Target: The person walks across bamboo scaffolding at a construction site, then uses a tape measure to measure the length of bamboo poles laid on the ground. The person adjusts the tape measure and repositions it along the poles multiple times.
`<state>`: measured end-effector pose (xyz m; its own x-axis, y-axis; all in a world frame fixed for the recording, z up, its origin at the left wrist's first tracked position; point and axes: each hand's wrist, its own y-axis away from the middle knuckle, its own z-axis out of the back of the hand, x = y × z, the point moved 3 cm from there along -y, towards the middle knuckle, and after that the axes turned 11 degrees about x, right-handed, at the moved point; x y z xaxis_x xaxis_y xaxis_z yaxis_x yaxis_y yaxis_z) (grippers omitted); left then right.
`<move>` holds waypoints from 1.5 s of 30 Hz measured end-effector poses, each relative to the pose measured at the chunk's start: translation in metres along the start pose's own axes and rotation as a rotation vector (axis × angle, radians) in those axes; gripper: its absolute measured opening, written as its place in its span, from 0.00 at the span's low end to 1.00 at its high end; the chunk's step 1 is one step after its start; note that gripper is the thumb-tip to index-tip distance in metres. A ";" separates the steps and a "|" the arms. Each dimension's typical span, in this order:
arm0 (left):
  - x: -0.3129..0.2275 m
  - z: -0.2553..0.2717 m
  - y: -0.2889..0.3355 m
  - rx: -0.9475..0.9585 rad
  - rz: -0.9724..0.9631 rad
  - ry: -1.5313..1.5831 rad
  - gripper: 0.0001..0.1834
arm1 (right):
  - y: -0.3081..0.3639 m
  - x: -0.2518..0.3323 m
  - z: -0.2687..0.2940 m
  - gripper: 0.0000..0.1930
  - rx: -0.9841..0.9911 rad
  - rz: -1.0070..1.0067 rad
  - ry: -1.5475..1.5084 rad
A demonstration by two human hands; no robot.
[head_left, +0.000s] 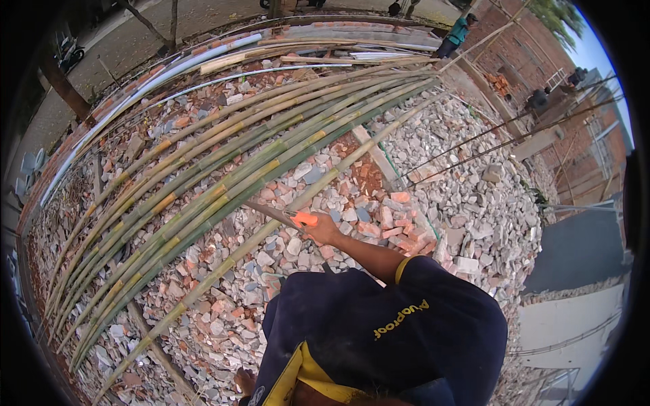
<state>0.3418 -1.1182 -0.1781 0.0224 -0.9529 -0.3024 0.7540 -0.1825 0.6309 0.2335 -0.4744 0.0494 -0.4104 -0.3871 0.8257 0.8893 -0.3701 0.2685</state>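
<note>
My right hand (322, 229) is closed round the orange handle of a handsaw (264, 209). Its dark blade points left and crosses a single bamboo pole (223, 268). Whether the teeth have bitten into the pole cannot be made out. This pole runs slantwise from the lower left to the upper right, beside a row of several long green and yellow bamboo poles (203, 197). My left hand does not show clearly. A bare, skin-coloured shape (245, 381) at the lower edge looks like a foot on the rubble.
Broken brick and stone rubble (474, 196) covers the ground. A concrete edge (379, 157) and thin dark rods (487, 128) lie to the right. Pale pipes (169, 74) stretch along the far left. A person in green (458, 32) stands far off, near brick walls (521, 51).
</note>
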 end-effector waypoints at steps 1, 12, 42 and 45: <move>-0.006 -0.014 -0.001 0.099 0.035 0.144 0.14 | 0.013 -0.002 -0.009 0.12 -0.047 0.064 0.148; -0.089 0.266 -0.082 -0.258 -0.488 0.476 0.20 | 0.272 -0.117 -0.045 0.17 -0.287 -0.690 0.104; -0.291 0.186 -0.266 0.510 -0.424 0.095 0.08 | 0.378 -0.052 -0.165 0.17 -0.894 -1.030 -0.366; -0.312 0.191 -0.244 0.603 -0.627 0.288 0.07 | 0.346 -0.028 -0.174 0.18 -0.926 -0.903 -0.321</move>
<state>0.0251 -0.8225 -0.1011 -0.0515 -0.5546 -0.8305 0.2144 -0.8184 0.5332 0.5175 -0.7378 0.0326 -0.6002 0.4635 0.6518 -0.1840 -0.8731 0.4515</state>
